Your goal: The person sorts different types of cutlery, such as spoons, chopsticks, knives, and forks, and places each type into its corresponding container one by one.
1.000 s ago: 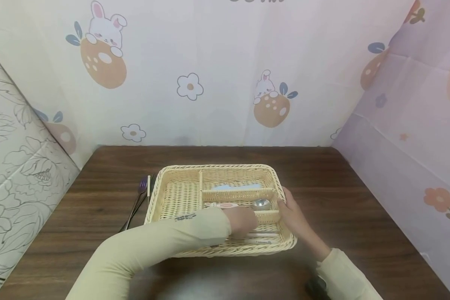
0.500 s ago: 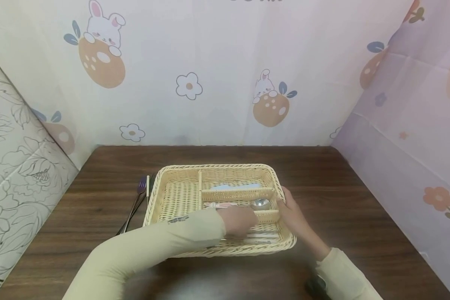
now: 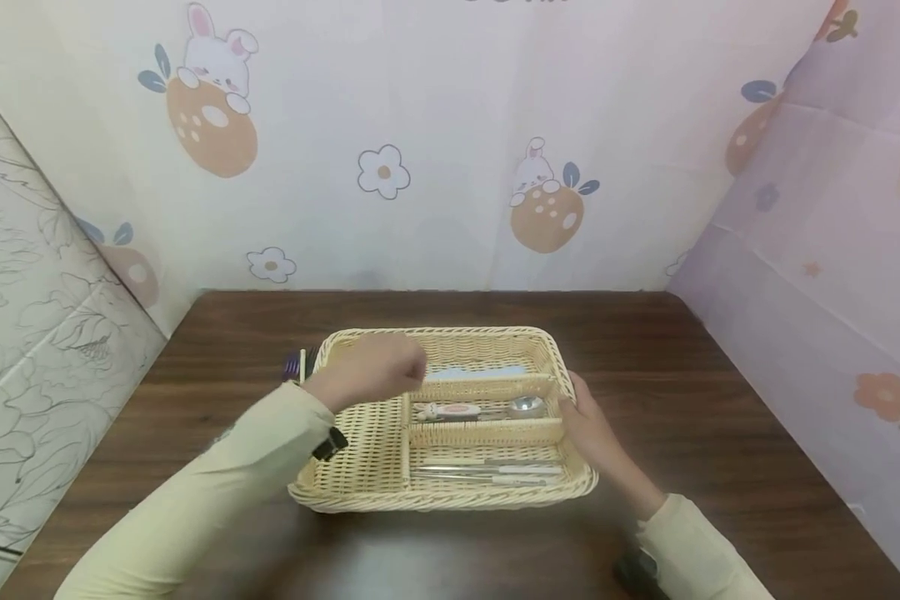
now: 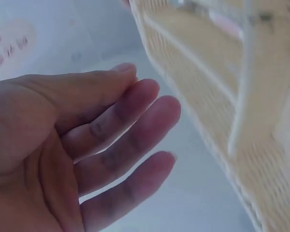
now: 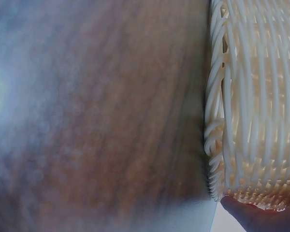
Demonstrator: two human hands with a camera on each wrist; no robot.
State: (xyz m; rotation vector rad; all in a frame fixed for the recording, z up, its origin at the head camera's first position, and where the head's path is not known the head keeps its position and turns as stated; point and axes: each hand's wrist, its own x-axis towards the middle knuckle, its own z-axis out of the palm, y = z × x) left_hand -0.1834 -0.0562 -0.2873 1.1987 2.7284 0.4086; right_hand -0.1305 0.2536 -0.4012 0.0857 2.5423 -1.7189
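Note:
A cream woven basket [image 3: 435,502] with dividers sits in the middle of the table. My right hand [image 3: 592,429] grips its right end, with a finger [image 5: 244,211] against the weave in the right wrist view. Over the back left of the basket is my left hand [image 3: 371,367]; its fingers curve loosely and hold nothing in the left wrist view. A spoon [image 3: 527,406] with a pink-and-white handle lies in the middle compartment. Slim metal utensils with white ends [image 3: 525,477] lie in the front compartment, and something pale blue [image 3: 480,372] lies in the back one.
On the dark wood table [image 3: 630,350], a purple-tined fork [image 3: 292,367] lies beside the basket's left end, partly hidden by my left arm. A light patterned curtain [image 3: 450,208] hangs behind the table and along its right side.
My left hand has moved up and left, from over the front and middle compartments to the basket's back left, uncovering the utensils. My right hand stays on the basket.

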